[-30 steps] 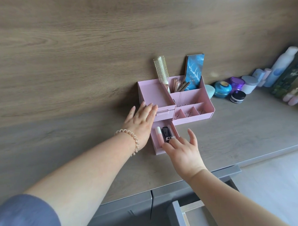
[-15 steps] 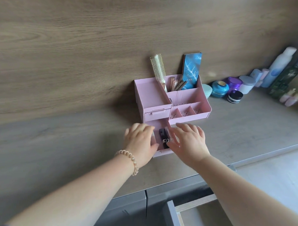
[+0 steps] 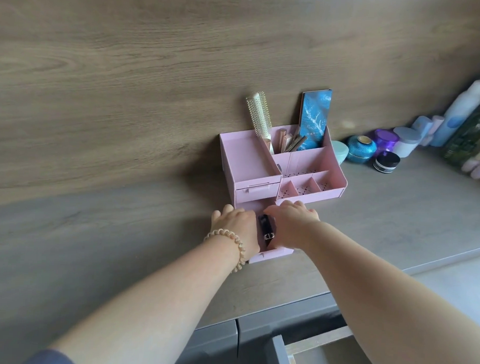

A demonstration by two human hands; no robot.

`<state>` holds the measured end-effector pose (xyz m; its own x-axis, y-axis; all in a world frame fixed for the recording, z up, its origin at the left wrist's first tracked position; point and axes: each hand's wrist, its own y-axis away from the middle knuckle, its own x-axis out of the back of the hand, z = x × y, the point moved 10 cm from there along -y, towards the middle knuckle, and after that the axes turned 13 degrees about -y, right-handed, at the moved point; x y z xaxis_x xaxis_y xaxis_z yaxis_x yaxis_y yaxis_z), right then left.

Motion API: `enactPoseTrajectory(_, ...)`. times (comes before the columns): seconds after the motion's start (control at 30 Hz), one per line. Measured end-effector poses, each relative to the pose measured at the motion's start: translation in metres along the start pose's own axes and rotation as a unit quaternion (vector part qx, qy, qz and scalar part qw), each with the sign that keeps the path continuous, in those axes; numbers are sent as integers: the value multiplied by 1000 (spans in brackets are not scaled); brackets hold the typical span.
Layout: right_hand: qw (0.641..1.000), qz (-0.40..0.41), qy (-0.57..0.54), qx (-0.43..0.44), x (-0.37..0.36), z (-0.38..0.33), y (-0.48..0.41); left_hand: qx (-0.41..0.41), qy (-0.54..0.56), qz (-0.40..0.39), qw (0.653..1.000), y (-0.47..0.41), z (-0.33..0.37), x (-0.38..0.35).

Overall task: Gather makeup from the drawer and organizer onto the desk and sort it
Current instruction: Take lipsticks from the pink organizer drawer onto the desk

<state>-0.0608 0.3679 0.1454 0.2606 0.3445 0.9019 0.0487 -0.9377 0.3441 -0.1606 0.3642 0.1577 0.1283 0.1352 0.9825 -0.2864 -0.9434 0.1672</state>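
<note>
A pink organizer stands on the wooden desk against the wall. Its lower small drawer is pulled out toward me. A black lipstick lies in that drawer. My left hand, with a bead bracelet on the wrist, rests palm down over the drawer's left part. My right hand reaches into its right part, fingers curled down. Both hands flank the lipstick. Whatever lies under either hand is hidden. A hairbrush, a blue palette and several pencils stand in the organizer's rear compartments.
Right of the organizer sit a teal jar, a purple jar, a white jar and a black jar, with tall bottles behind. A grey desk drawer hangs open below the desk edge.
My left hand dropped from the organizer's upper drawer front onto the pulled-out drawer, hiding the pink tube. My right hand moved forward over the drawer's right side.
</note>
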Motion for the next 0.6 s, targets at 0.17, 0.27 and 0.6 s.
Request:
enactPoseTrajectory(0.17, 996, 76, -37, 29, 12, -4, 5, 4, 26, 74, 997, 3, 1, 8)
enactPoseTrajectory(0.27, 981, 177, -13, 77, 27, -12, 16, -11, 36, 122, 992, 6, 1, 15)
enactPoseTrajectory(0.6, 909, 247, -317, 114, 40, -1, 52, -65, 275, 181, 942, 24, 12, 36)
